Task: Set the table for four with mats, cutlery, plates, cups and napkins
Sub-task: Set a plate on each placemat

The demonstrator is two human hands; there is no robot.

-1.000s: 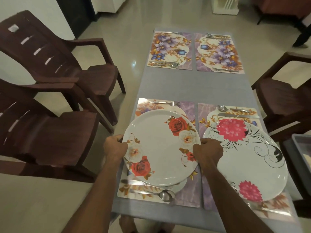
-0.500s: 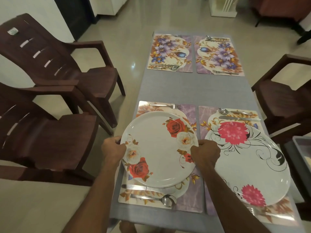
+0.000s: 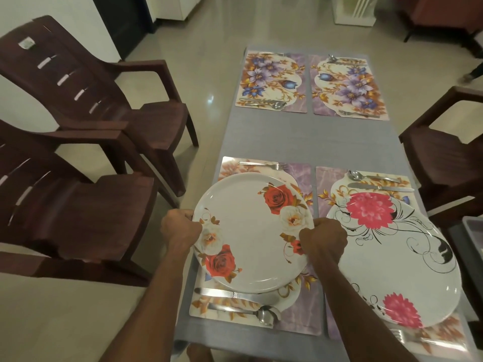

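A white plate with red and cream roses (image 3: 251, 231) is over the near left floral mat (image 3: 300, 317). My left hand (image 3: 180, 227) grips its left rim and my right hand (image 3: 322, 237) grips its right rim. Whether the plate rests on the mat or hangs just above it I cannot tell. A fork (image 3: 264, 165) lies at that mat's far edge; a knife (image 3: 235, 295) and a spoon (image 3: 248, 313) lie at its near edge. A white plate with pink flowers (image 3: 407, 270) sits on the near right mat (image 3: 324, 178). Two far mats (image 3: 271, 82) (image 3: 347, 87) carry cutlery only.
The long table has a grey cloth (image 3: 300, 137). Two dark brown plastic chairs (image 3: 86, 100) (image 3: 65, 212) stand on the left, another chair (image 3: 444, 152) on the right. A grey bin (image 3: 473, 231) is at the right edge. A spoon (image 3: 371, 176) and knife (image 3: 379, 187) lie beyond the pink plate.
The rose plate has shifted slightly with both hands still on its rims. The view has tilted a little, bringing the near mat's cutlery more into sight.
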